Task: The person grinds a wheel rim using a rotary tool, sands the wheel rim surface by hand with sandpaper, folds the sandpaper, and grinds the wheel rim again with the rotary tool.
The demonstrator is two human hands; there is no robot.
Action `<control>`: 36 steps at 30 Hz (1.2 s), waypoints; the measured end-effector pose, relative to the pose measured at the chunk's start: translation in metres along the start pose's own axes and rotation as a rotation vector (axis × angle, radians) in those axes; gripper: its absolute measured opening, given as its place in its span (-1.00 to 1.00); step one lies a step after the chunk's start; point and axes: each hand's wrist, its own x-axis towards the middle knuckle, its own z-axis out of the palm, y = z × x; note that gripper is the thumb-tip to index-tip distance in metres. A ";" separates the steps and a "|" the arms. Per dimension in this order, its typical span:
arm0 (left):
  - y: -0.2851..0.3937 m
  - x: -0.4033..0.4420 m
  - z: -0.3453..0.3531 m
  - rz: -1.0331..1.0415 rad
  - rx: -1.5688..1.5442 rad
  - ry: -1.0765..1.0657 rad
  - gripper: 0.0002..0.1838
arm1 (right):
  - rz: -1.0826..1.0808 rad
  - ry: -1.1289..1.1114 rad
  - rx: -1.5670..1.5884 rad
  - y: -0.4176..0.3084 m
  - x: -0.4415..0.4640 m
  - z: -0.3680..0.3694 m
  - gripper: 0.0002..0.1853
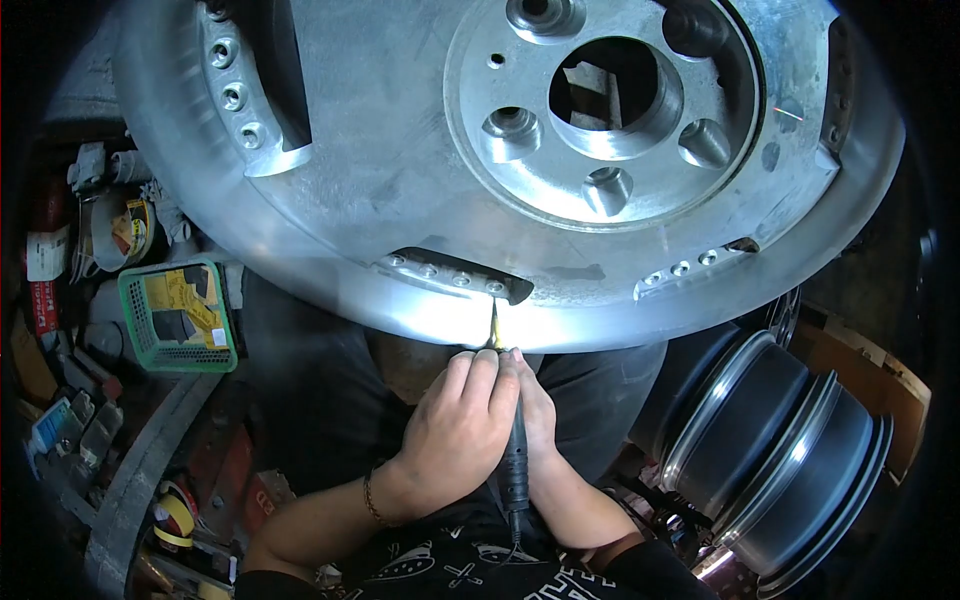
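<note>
A large bare-metal wheel (380, 200) with a round centre hole fills the upper view. Both my hands are closed around a slim black rotary tool (515, 465), below the wheel's lower rim. My left hand (455, 430) wraps the tool from the left, with a bracelet on that wrist. My right hand (538, 405) grips it from the right, partly hidden behind the tool and my left hand. The tool's thin tip (494, 320) points up to the right end of a curved slot (460, 277) with several small holes. Exact contact at the tip is hard to tell.
A green basket (128, 320) with yellow sandpaper packs is at the left. Yellow tape rolls (178, 517) and other tools lie lower left. Dark wheel barrels with shiny rims (790, 470) stand at the lower right, beside a cardboard box (905, 400).
</note>
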 end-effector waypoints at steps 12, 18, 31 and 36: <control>0.000 -0.001 -0.003 -0.018 -0.020 0.010 -0.62 | 0.030 -0.004 0.006 0.000 0.003 0.003 -0.63; 0.001 0.000 0.000 0.011 -0.069 -0.016 -0.61 | -0.006 0.028 -0.017 0.000 0.001 -0.001 -0.63; 0.000 -0.001 0.005 0.049 -0.158 0.033 -0.58 | -0.052 0.053 -0.049 -0.002 -0.003 0.001 -0.62; -0.001 -0.003 -0.003 -0.004 -0.143 0.063 -0.58 | 0.033 0.082 -0.007 -0.007 -0.004 0.022 -0.62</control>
